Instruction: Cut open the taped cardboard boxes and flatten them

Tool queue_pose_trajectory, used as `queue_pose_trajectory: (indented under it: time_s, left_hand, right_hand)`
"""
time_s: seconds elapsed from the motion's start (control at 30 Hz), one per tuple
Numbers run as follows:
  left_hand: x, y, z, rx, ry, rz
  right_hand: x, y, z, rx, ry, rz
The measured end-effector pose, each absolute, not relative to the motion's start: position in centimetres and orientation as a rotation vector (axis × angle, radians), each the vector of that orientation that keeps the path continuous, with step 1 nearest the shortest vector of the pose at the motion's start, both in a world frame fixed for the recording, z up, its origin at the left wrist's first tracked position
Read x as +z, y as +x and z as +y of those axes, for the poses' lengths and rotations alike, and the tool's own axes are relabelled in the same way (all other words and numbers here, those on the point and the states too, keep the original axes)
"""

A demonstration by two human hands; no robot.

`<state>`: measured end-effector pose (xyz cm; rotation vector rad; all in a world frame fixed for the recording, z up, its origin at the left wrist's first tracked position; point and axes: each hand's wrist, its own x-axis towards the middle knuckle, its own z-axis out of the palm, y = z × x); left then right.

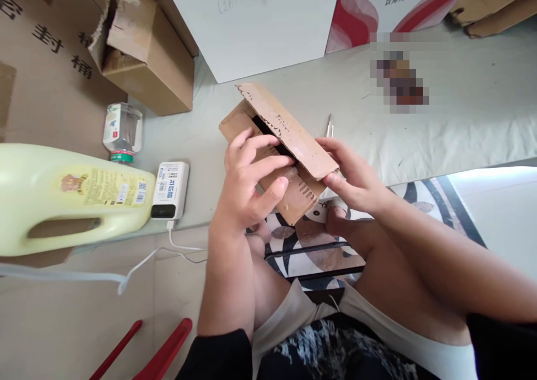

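A small brown cardboard box (300, 195) with torn, rough flap edges is held tilted above my lap. My right hand (354, 173) grips its right end, the thumb on the near corner and the fingers behind. My left hand (247, 181) is at the box's opening, fingers apart and bent, their tips just inside the dark gap under the raised flap (289, 131). The left thumb stands off the cardboard. What lies inside the box is hidden. Just beyond the right fingers, a slim pointed tool (329, 127) lies on the cloth.
On the left are a yellow jug (113, 167), a white power bank (178, 178) with a cable, and a clear plastic bottle (123, 128). An open carton (168, 61) and a white box (260, 27) stand behind. A pixelated item (403, 80) lies at right on the pale cloth.
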<state>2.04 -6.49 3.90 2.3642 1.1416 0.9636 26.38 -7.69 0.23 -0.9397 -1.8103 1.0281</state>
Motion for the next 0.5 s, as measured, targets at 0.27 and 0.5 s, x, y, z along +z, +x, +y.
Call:
queue_pose_trajectory:
  time_s: [0.27, 0.5]
  left_hand:
    - [4.5, 2.4, -7.1, 0.749, 2.367, 1.18]
    - [4.8, 2.9, -7.4, 0.925, 2.344, 1.148]
  right_hand:
    - [0.2, 26.3, -7.7, 1.021, -0.916, -1.797]
    - [0.0, 26.3, -8.0, 1.053, -1.011, -1.796]
